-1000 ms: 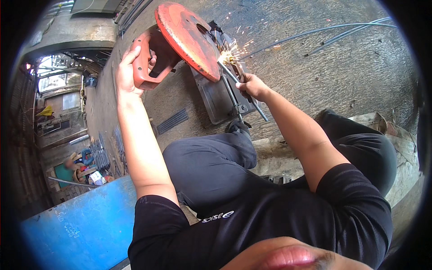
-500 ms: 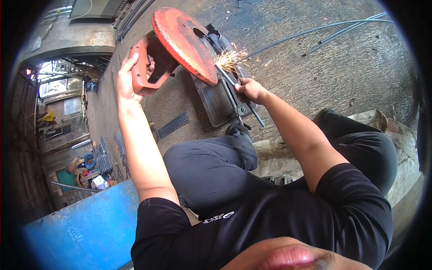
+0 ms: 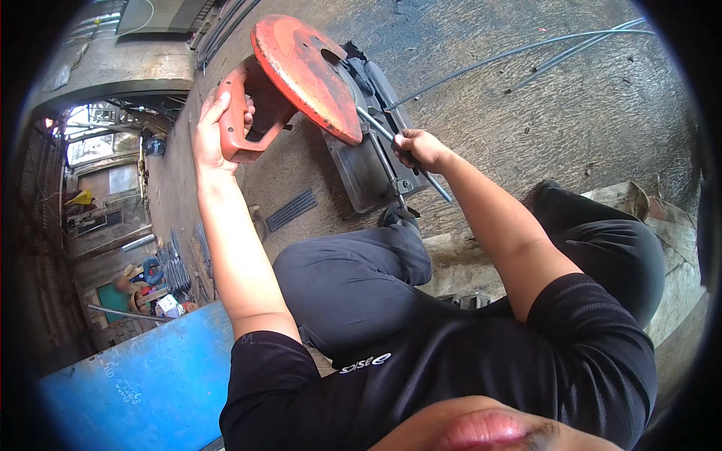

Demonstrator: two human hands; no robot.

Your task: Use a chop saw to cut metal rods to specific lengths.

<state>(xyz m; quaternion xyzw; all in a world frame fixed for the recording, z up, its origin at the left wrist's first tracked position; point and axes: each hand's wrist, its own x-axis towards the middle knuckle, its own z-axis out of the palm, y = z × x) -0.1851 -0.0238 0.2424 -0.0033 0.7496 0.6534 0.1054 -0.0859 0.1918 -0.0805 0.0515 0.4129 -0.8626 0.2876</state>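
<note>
Two hands work a chop saw [image 3: 316, 83] on the floor: left hand [image 3: 214, 128] wrapped around its orange handle [image 3: 241, 124], right hand [image 3: 417, 148] clenched on a metal rod [image 3: 402, 154] under the blade guard. Cutting seems underway; next, judged, lower steadily.

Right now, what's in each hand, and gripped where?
Left hand grips the orange handle of the chop saw. Right hand holds a thin metal rod partway along, beside the blade guard.

The round orange-red metal blade guard [image 3: 304, 75] looks matt, scuffed and dusty. The orange plastic saw handle [image 3: 239, 124] is smooth and dull. The thin grey steel rod [image 3: 410, 161] shines faintly. The grey concrete floor [image 3: 541, 113] is rough and streaked.
</note>
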